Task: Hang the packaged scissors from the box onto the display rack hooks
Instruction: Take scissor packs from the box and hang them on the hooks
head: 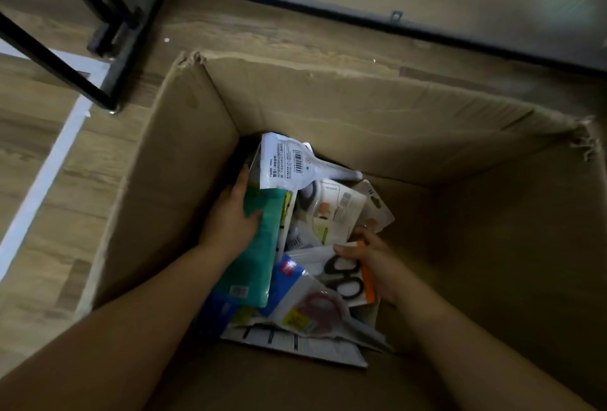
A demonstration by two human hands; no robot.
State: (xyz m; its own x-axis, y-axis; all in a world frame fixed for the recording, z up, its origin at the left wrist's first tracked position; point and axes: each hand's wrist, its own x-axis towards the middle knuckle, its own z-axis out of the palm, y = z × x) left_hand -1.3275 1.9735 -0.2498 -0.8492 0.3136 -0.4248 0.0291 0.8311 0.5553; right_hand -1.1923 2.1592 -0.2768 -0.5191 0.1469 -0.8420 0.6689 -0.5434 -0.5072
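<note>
Both forearms reach into box [328, 98]; left hand [230, 216] grips green packs [259, 246], right hand [374, 262] pinches black scissors pack [345, 279]. Best lifted clear by its card edge.

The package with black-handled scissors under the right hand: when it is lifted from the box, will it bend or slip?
The black-handled scissors package looks like a flat card backing, so it probably stays fairly stiff. Its clear front may be slippery, yet the right hand pinches its edge. Other packages overlap its lower side, so it may drag them along.
</note>
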